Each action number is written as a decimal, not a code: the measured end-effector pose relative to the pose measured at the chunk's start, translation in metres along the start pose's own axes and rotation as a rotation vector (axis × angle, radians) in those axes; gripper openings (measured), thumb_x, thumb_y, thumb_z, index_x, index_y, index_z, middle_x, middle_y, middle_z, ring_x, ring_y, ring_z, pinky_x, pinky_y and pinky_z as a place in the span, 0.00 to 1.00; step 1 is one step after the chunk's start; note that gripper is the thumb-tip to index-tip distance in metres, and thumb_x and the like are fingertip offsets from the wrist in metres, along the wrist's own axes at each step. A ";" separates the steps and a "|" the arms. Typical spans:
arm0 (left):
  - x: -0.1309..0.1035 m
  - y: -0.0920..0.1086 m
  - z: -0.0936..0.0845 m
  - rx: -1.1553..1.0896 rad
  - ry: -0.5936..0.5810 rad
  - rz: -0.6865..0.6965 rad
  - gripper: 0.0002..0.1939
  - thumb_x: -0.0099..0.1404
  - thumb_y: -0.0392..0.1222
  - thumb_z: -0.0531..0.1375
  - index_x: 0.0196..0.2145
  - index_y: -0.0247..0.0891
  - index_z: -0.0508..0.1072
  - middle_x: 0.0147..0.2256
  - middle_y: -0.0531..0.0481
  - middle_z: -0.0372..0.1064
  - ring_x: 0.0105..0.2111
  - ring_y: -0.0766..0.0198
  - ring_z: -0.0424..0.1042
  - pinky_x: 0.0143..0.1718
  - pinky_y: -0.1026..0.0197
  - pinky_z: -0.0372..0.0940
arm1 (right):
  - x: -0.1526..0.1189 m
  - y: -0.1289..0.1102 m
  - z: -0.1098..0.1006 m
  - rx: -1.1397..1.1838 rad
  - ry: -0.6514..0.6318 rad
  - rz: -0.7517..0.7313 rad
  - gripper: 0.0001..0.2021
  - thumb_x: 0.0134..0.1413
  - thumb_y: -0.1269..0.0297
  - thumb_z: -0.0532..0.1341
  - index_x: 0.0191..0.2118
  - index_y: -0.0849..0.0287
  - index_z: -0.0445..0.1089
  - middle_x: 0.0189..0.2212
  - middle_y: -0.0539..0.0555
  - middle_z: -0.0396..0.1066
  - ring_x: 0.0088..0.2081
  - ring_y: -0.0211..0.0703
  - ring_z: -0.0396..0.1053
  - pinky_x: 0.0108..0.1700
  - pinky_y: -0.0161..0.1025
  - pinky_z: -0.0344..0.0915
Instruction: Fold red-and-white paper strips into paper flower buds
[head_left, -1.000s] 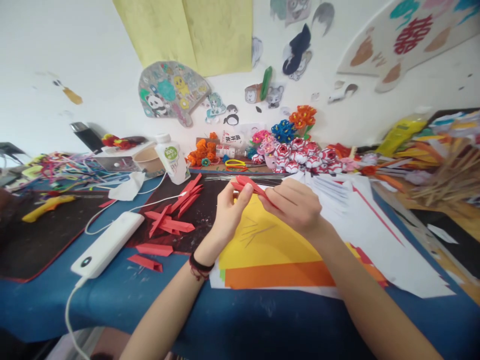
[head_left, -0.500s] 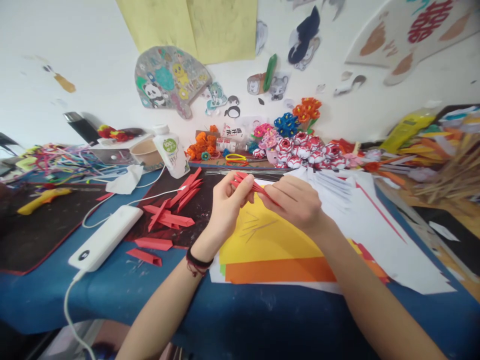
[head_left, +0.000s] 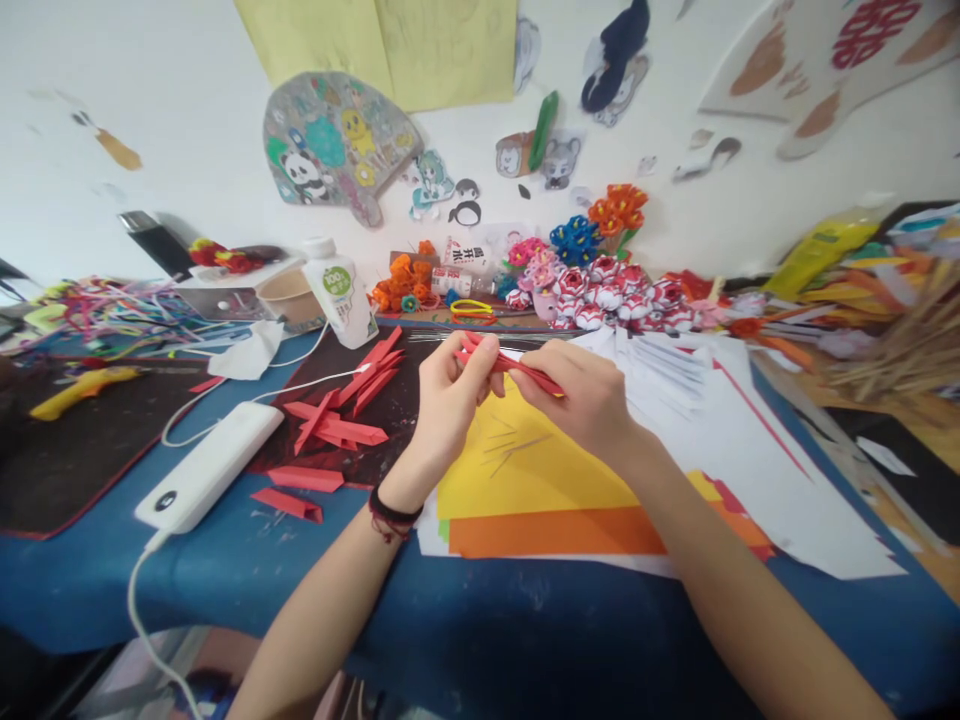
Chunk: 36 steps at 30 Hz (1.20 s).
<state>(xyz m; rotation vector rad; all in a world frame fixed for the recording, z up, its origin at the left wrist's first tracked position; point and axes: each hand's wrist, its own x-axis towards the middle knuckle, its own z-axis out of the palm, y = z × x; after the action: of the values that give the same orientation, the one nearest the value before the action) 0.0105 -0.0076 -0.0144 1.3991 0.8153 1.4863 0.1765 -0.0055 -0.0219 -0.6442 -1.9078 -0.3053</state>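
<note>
A folded strip of red paper [head_left: 514,366] is stretched between my two hands, above a yellow sheet [head_left: 540,470]. My left hand [head_left: 454,385] pinches its left end with thumb and fingers. On its right end, my right hand [head_left: 581,385] is closed, the fingers covering part of the paper. Several folded red paper pieces [head_left: 341,430] lie in a loose pile left of my left hand, on a dark mat [head_left: 397,400]. Two more red pieces [head_left: 304,478] rest nearer to me. Thin sticks [head_left: 517,442] are scattered over the yellow sheet.
A white power bank [head_left: 214,465] with a cable lies at left, near a yellow glue gun [head_left: 82,390]. White paper sheets [head_left: 750,450] spread out at right. Along the wall stand a white bottle [head_left: 339,290], red-and-white paper flowers [head_left: 607,295] and yellow-handled scissors [head_left: 472,308].
My right hand has shifted slightly left and turned, and more of the red paper shows between my hands. My left hand keeps its pinch. The view has tilted a little.
</note>
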 end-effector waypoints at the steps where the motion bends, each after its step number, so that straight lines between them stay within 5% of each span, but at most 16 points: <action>1: 0.000 0.001 -0.001 0.038 -0.010 0.025 0.22 0.68 0.59 0.64 0.28 0.38 0.69 0.19 0.55 0.68 0.18 0.73 0.57 0.21 0.66 0.50 | 0.001 -0.001 0.000 0.024 0.001 0.044 0.09 0.69 0.66 0.60 0.35 0.56 0.71 0.26 0.50 0.71 0.28 0.39 0.67 0.32 0.37 0.61; 17: 0.005 -0.002 -0.011 0.121 -0.091 0.141 0.18 0.65 0.58 0.67 0.36 0.38 0.77 0.35 0.49 0.74 0.31 0.67 0.70 0.31 0.65 0.63 | 0.008 -0.007 -0.005 0.190 0.023 0.280 0.08 0.64 0.66 0.63 0.32 0.58 0.73 0.25 0.49 0.73 0.26 0.36 0.66 0.30 0.35 0.61; 23: 0.010 0.000 -0.018 0.187 -0.128 0.313 0.26 0.61 0.50 0.72 0.55 0.44 0.74 0.51 0.45 0.74 0.45 0.60 0.76 0.41 0.63 0.70 | 0.011 -0.005 -0.010 0.362 -0.047 0.418 0.08 0.63 0.65 0.64 0.31 0.59 0.74 0.25 0.47 0.73 0.26 0.35 0.66 0.30 0.34 0.60; 28: 0.018 0.000 -0.029 0.237 -0.194 0.591 0.23 0.60 0.48 0.73 0.52 0.43 0.78 0.45 0.46 0.77 0.46 0.59 0.76 0.46 0.59 0.71 | 0.014 0.000 -0.021 0.456 -0.175 0.529 0.10 0.63 0.62 0.64 0.31 0.59 0.76 0.25 0.48 0.72 0.28 0.35 0.66 0.30 0.34 0.59; 31: 0.017 0.001 -0.029 0.259 -0.184 0.611 0.13 0.62 0.43 0.73 0.44 0.41 0.81 0.41 0.47 0.78 0.42 0.61 0.76 0.43 0.60 0.71 | 0.014 0.002 -0.022 0.496 -0.189 0.559 0.10 0.62 0.62 0.64 0.31 0.59 0.76 0.24 0.47 0.70 0.27 0.34 0.63 0.29 0.34 0.56; 36: 0.013 0.002 -0.027 0.266 -0.132 0.649 0.12 0.60 0.37 0.73 0.42 0.43 0.83 0.37 0.51 0.79 0.37 0.65 0.74 0.37 0.64 0.69 | 0.014 0.002 -0.019 0.534 -0.207 0.595 0.10 0.63 0.61 0.64 0.31 0.59 0.77 0.23 0.47 0.68 0.27 0.35 0.62 0.29 0.34 0.55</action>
<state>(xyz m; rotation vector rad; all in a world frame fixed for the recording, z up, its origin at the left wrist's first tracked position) -0.0153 0.0066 -0.0118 2.0724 0.5042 1.7762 0.1882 -0.0096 -0.0014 -0.8528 -1.7800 0.6485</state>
